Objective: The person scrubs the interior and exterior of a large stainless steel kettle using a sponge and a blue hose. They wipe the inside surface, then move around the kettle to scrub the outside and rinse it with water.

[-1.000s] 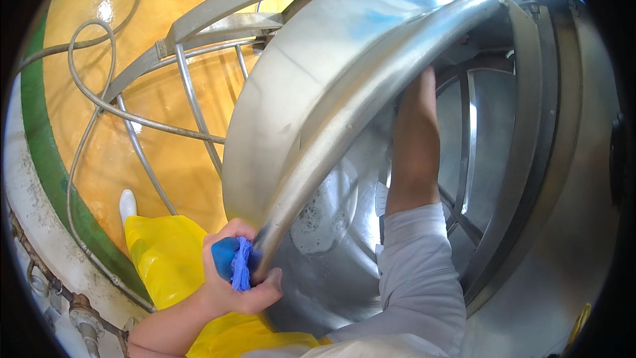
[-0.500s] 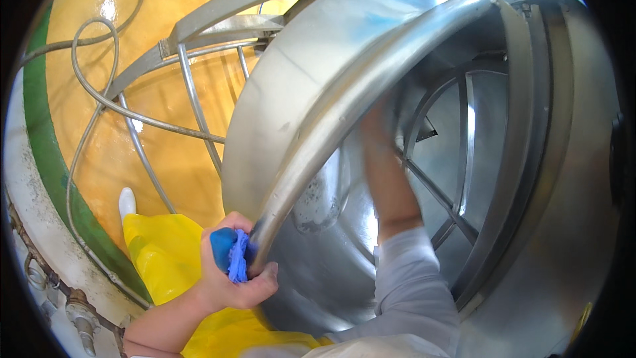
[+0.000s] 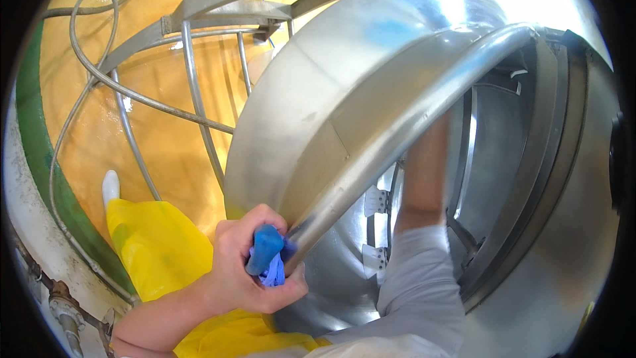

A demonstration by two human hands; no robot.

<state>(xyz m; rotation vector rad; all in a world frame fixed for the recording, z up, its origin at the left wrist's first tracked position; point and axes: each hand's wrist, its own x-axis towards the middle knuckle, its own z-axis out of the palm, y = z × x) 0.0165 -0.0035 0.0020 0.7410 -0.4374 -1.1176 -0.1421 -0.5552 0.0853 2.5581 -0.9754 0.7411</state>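
- A soft bluish patch (image 3: 391, 32) tints the upper wall of a large, round, brushed-steel vessel (image 3: 291, 103)
- The left hand (image 3: 233, 265) curls closely round a violet-blue crumpled bundle (image 3: 266, 250) with a smooth, rounded blue end
- That bundle sits inside the curl, between fingers and thumb, right beside the lower visible stretch of the vessel's thick, curved, polished-steel rim (image 3: 404, 142)
- The right forearm (image 3: 425, 176), in a pale grey sleeve (image 3: 421, 272), reaches into the vessel; the right hand is hidden behind the rim, so I cannot tell its grip
- Inside the vessel, pale perforated metal tabs (image 3: 375, 260) show left of that forearm, and curved steel bars (image 3: 469, 152) right of it
- A smooth yellow garment (image 3: 159, 245) spreads beyond the left forearm (image 3: 179, 311), near a white boot (image 3: 111, 184) on the yellow-orange floor (image 3: 179, 176)
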